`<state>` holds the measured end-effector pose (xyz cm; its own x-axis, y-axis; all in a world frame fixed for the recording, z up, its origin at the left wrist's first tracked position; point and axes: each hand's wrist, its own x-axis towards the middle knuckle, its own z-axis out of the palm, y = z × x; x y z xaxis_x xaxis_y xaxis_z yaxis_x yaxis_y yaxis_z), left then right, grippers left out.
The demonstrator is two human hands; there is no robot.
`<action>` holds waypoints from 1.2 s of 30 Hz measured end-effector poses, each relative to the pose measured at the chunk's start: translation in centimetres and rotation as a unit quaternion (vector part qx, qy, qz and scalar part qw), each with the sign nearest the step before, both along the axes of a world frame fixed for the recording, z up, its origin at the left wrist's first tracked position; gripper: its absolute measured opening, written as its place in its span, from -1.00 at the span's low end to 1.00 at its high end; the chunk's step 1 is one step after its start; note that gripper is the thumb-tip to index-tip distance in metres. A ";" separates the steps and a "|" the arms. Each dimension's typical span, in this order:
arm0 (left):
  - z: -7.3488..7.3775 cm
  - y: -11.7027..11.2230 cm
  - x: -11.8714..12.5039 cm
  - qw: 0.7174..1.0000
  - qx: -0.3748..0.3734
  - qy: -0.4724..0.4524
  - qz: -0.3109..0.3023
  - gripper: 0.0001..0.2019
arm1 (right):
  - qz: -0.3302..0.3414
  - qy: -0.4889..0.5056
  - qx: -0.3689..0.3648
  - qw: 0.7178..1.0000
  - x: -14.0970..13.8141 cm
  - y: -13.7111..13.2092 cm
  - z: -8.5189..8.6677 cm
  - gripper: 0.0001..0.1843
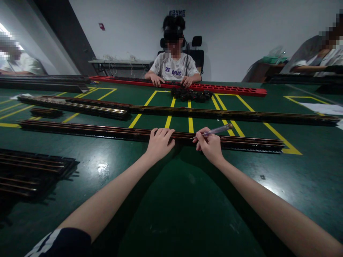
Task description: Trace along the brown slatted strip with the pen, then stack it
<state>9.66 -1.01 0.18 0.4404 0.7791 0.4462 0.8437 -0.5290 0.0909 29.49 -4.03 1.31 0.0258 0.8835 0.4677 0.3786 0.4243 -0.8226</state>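
Note:
A long dark rail (88,129) lies across the green table in front of me. My left hand (160,143) rests on it near the middle, fingers curled over its top edge. Just to the right, my right hand (210,144) is closed on a clear-handled screwdriver (218,130), held like a pen. The tip points left onto the rail between my hands.
More long rails (241,115) lie farther back, and a stack of them (29,167) sits at my left. Across the table a person handles a red rail (230,89) beside a pile of small black parts (191,94). Other people sit at both sides. Yellow lines mark the table.

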 end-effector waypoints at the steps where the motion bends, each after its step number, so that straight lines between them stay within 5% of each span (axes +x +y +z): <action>1: 0.0 0.0 0.0 1.000 -0.001 -0.001 -0.001 -0.64 | 0.000 0.000 0.000 1.000 0.0 0.0 0.0 -0.64; 15: 0.1 -0.1 0.0 1.000 -0.004 -0.001 -0.003 -0.64 | -0.064 0.011 0.022 0.998 0.2 0.0 -0.4 -0.70; 36: -0.1 -0.3 0.7 0.999 0.024 0.010 0.028 -0.67 | -0.008 0.037 0.005 0.999 0.1 0.2 -0.5 -0.71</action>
